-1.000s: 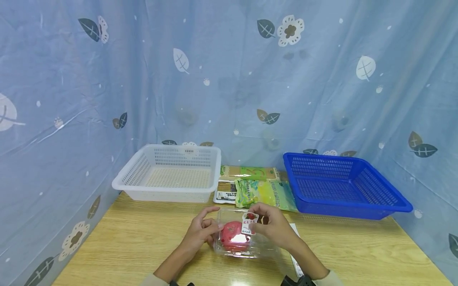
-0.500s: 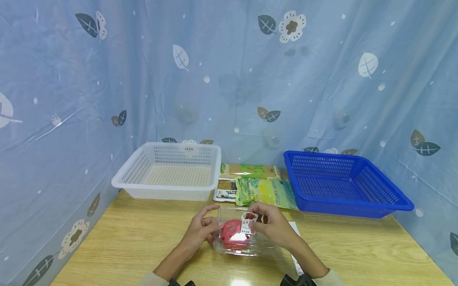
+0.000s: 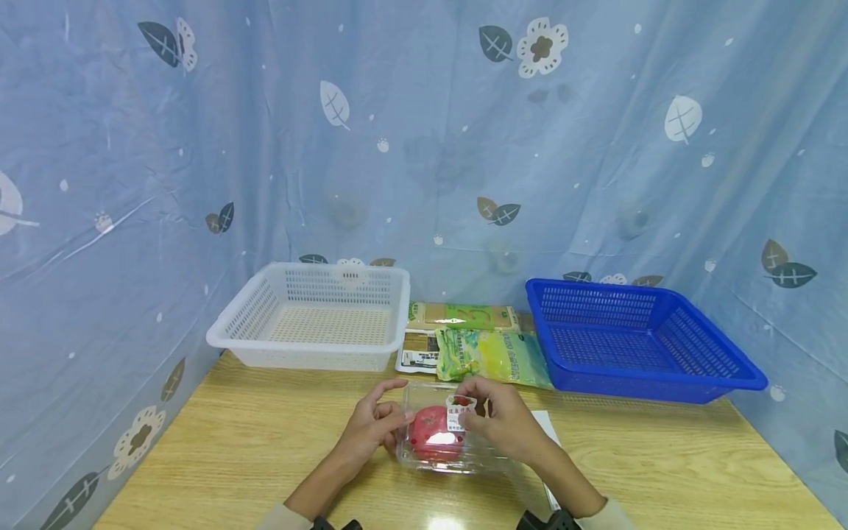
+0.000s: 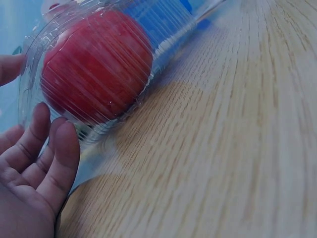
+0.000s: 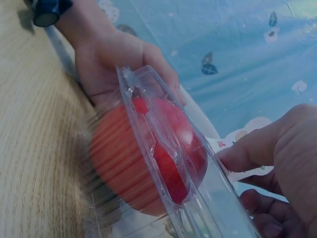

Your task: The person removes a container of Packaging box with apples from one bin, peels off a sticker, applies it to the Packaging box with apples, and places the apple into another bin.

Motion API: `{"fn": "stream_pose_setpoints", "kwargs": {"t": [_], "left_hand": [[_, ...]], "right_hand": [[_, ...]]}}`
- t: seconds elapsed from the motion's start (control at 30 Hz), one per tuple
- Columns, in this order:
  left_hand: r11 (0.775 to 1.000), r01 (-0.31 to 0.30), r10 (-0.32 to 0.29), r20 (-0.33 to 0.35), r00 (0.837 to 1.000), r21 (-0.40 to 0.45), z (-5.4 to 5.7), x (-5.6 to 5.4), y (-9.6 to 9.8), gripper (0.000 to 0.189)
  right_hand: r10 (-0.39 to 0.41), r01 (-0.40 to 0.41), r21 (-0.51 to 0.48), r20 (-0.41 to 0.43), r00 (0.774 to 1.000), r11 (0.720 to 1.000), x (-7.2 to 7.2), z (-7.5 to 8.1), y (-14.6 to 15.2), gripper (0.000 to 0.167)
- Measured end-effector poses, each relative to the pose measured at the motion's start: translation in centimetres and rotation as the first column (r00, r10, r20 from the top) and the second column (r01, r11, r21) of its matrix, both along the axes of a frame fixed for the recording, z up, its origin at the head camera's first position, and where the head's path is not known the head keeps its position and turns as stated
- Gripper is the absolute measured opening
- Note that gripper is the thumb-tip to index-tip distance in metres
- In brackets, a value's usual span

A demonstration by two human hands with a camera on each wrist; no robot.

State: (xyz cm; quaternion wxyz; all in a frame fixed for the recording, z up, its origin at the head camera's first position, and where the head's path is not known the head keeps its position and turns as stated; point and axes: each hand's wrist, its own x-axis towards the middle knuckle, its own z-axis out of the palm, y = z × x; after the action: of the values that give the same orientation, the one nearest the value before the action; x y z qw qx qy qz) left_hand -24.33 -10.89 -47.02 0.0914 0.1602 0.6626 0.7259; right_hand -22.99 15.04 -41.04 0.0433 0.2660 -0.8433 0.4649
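A clear plastic clamshell box (image 3: 477, 462) with a tomato (image 3: 433, 436) inside lies at the front middle of the table. My left hand (image 3: 375, 422) grips its left end, thumb on the lid and other fingers low at the side, as the left wrist view shows. Over the lid, my right hand (image 3: 505, 421) pinches a white label (image 3: 456, 422) with red lettering and a red fruit picture. In the right wrist view the thumb lies across that label, right at the lid's surface, and covers part of it.
Behind the box lie several flat food packets (image 3: 493, 357). A white basket (image 3: 318, 356) stands back left, a blue basket (image 3: 652, 389) back right. A white paper strip (image 3: 547, 425) lies partly under the right forearm. A patterned blue curtain (image 3: 424, 147) encloses the table.
The label and my right fingertips have shifted very slightly left over the lid. My left hand and the box hold their place; the head view has tilted slightly.
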Motion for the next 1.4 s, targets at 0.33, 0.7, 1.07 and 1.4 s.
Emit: {"fn": "stream_pose_setpoints", "kwargs": {"t": [0.33, 0.7, 1.07, 1.4], "left_hand": [[1.000, -0.002, 0.002, 0.008, 1.000, -0.012, -0.25, -0.19, 0.02, 0.067], [1.000, -0.010, 0.010, 0.000, 1.000, -0.013, -0.20, -0.20, -0.01, 0.065], [1.000, -0.014, 0.014, 0.005, 1.000, -0.021, -0.23, -0.08, 0.10, 0.066], [1.000, -0.013, 0.013, -0.003, 1.000, -0.023, -0.30, -0.20, 0.02, 0.066]], "right_hand": [[-0.036, 0.038, 0.042, -0.044, 0.998, 0.998, -0.08, -0.04, -0.02, 0.025], [-0.086, 0.089, 0.053, -0.059, 0.995, 0.995, -0.17, -0.21, -0.53, 0.037], [-0.150, 0.149, -0.034, -0.024, 0.988, 0.988, -0.34, -0.56, 0.06, 0.043], [-0.105, 0.104, -0.070, -0.016, 0.994, 0.992, -0.50, -0.55, 0.15, 0.044]]}}
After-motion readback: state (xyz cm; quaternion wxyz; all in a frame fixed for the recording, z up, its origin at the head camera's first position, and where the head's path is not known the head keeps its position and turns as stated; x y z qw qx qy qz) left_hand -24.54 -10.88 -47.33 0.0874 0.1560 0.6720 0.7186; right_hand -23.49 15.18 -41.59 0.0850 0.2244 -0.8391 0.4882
